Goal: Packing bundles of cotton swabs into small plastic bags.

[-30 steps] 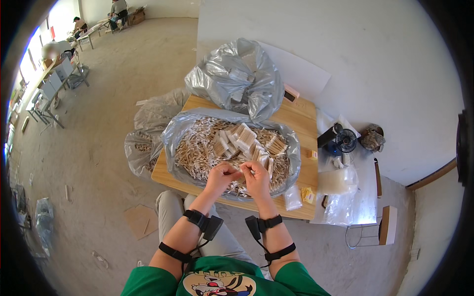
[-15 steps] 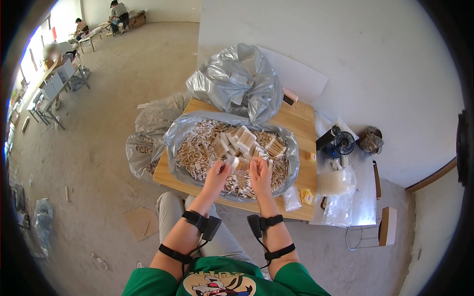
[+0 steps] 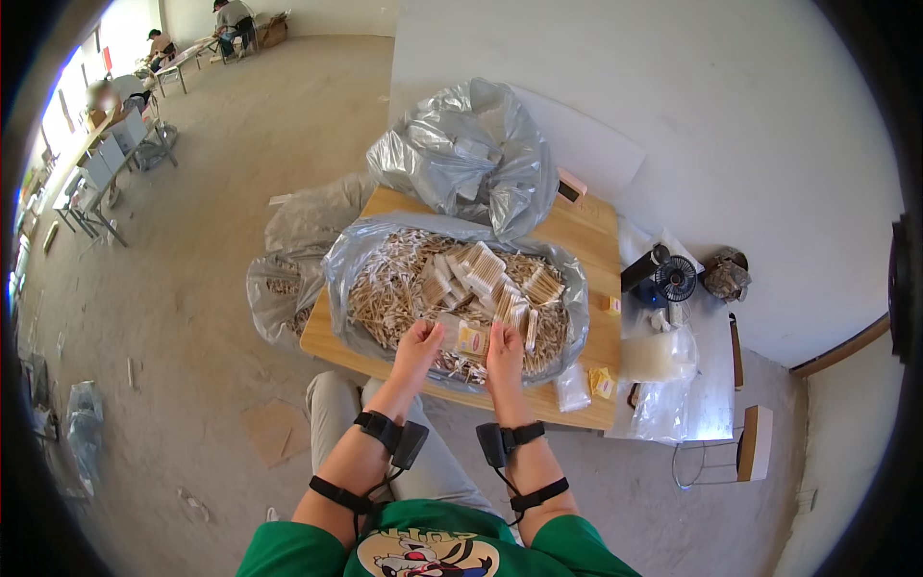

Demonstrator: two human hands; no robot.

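Note:
Between my hands is a small clear plastic bag with a yellow label [image 3: 471, 339], held over the near side of a grey-lined tub [image 3: 338, 252]. My left hand [image 3: 418, 348] pinches the bag's left end, and my right hand [image 3: 505, 351] grips its right end by the label. Loose cotton swabs [image 3: 385, 288] with wooden sticks fill the tub. On top of them lie several packed bundles of swabs [image 3: 481, 269]. What else the bag contains is hard to make out.
The tub stands on a wooden table [image 3: 594, 250] beside a big grey plastic sack [image 3: 461, 159]. At the right edge are clear bags [image 3: 573, 387] and yellow labels [image 3: 602, 383]. A side table holds a black fan [image 3: 674, 277] and a plastic stack [image 3: 659, 356]. Other people sit far left.
The bag between my hands has turned so its yellow label now shows. My hands have lowered slightly, and the view has shifted a little.

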